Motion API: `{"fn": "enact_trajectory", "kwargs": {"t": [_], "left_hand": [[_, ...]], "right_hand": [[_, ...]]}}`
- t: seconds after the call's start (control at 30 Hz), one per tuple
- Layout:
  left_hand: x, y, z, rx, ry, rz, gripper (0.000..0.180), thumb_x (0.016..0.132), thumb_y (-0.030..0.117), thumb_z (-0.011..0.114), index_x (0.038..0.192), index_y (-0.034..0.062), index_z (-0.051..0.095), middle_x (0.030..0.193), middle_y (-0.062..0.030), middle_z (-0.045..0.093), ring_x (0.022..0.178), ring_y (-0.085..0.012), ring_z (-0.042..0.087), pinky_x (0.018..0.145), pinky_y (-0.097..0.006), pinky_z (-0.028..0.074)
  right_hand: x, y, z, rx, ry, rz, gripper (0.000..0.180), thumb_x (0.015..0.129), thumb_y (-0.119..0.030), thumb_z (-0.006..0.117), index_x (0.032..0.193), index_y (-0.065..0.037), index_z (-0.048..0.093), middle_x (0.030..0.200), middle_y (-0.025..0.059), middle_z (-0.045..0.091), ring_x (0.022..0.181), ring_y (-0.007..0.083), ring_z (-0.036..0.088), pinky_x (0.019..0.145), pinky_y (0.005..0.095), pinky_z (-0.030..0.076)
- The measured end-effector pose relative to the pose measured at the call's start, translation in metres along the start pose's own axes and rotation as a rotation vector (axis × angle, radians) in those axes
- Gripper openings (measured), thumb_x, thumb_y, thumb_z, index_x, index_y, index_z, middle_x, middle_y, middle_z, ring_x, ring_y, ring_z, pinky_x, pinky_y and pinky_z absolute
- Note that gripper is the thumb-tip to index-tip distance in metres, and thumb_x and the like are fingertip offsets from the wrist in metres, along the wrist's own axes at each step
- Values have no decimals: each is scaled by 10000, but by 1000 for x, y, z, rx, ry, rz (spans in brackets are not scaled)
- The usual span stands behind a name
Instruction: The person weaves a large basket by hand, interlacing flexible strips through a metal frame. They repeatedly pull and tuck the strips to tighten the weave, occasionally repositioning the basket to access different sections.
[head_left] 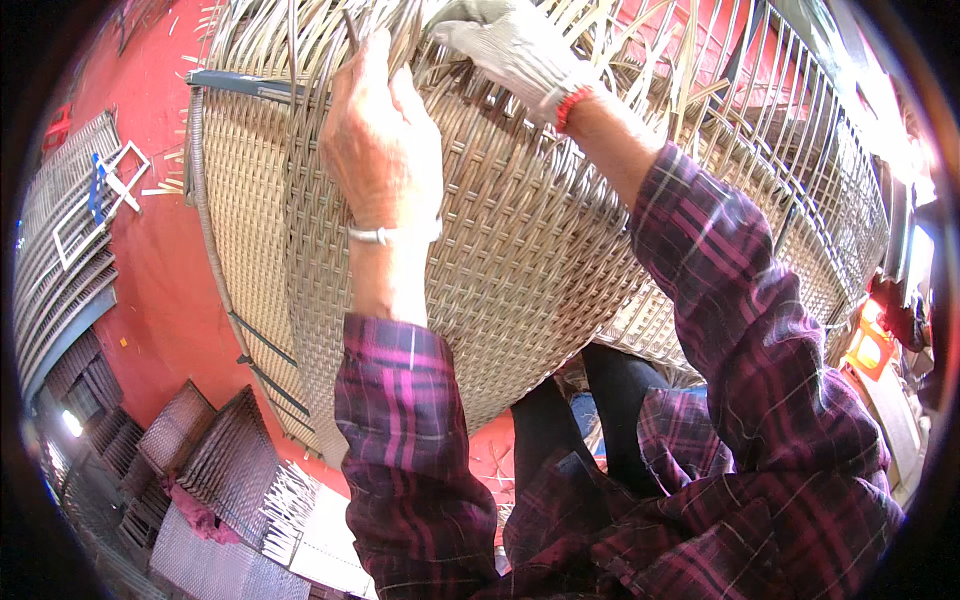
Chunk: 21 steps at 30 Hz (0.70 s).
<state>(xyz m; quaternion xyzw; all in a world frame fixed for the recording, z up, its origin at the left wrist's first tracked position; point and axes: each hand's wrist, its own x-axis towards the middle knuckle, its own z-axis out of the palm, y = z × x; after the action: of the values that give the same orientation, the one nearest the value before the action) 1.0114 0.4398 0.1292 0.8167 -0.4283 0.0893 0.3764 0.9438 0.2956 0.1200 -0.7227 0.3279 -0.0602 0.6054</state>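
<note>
A large panel of woven tan-grey wicker spreads before me, with long loose strands fanning out along its far edge. My left hand, bare and with a silver bangle at the wrist, lies over the weave. Its fingers point away from me and are pressed together on a strand near the far edge. Just right of it, my right hand wears a pale knitted glove and a red beaded bracelet. Its fingers curl down among the strands; their tips are partly hidden.
A dark flat bar crosses the panel's far left corner. At right stands a frame of bare upright rods. Stacked slatted frames and dark woven panels lie on the red floor at left. An orange object is at far right.
</note>
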Motion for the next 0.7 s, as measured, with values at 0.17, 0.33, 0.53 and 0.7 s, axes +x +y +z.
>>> {"fn": "enact_trajectory", "kwargs": {"t": [0.17, 0.33, 0.53, 0.7], "left_hand": [[13, -15, 2, 2, -97, -109, 183, 800, 91, 653, 974, 31, 653, 892, -139, 648, 814, -328, 646, 698, -405, 511], [19, -28, -17, -178, -210, -234, 162, 761, 97, 704, 906, 44, 656, 745, -93, 632, 630, -219, 590, 583, -327, 456], [3, -15, -40, -887, -65, -685, 127, 860, 147, 679, 855, 36, 617, 691, 15, 573, 524, -24, 380, 482, -171, 278], [-5, -9, -58, -417, -195, -637, 261, 872, 227, 674, 701, 49, 591, 592, 30, 501, 515, -33, 383, 470, -212, 283]], "right_hand": [[-25, -11, 5, -230, 343, -570, 153, 855, -126, 559, 971, -48, 623, 786, 107, 631, 736, 221, 622, 701, 343, 516], [-36, -18, 10, -590, 459, -924, 61, 748, -114, 576, 793, -135, 612, 744, 15, 596, 710, 198, 587, 612, 357, 466], [-27, -17, 18, -894, 394, -1088, 81, 743, -142, 589, 799, -122, 644, 740, 17, 619, 733, 192, 598, 624, 381, 459], [-4, -12, 21, -1067, 65, -833, 112, 754, -160, 562, 794, -141, 665, 753, 62, 652, 744, 218, 649, 651, 385, 477]]}}
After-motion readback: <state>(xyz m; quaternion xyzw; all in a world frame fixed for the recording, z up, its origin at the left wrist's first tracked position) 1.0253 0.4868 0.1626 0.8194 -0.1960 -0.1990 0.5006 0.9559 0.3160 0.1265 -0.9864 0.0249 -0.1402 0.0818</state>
